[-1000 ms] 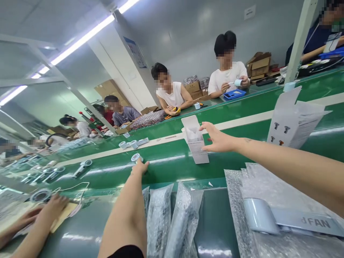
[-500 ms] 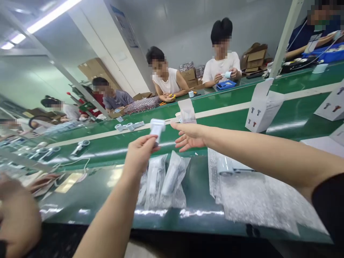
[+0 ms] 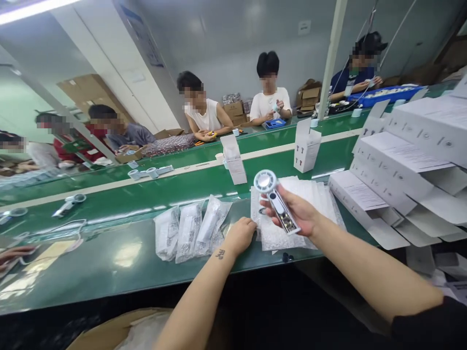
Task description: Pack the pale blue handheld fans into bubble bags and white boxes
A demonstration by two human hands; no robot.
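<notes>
My right hand (image 3: 301, 211) is closed around the handle of a small handheld fan (image 3: 279, 201), with its round pale blue head up and left. Inner parts show in the lower handle. Under it lies a stack of clear bubble-wrap bags (image 3: 328, 209). My left hand (image 3: 241, 236) has its fingers curled at the left edge of that stack, seemingly pinching a bag; the fingertips are partly hidden. Left of this hand, three wrapped items lie side by side in bubble wrap: one at the left (image 3: 167, 233), one in the middle (image 3: 188, 231) and one nearest the hand (image 3: 211, 226).
Folded white boxes (image 3: 408, 165) are piled at the right. Upright open boxes (image 3: 235, 163) stand on the green belt (image 3: 175, 187), where more fan parts (image 3: 69, 205) lie. Co-workers sit across the belt; another person's hand (image 3: 14, 257) is at far left. An open carton (image 3: 98, 335) sits below the table edge.
My left hand has let go of a fan and come down to the bags. My right hand, open before, now grips a fan. The view has turned to the right.
</notes>
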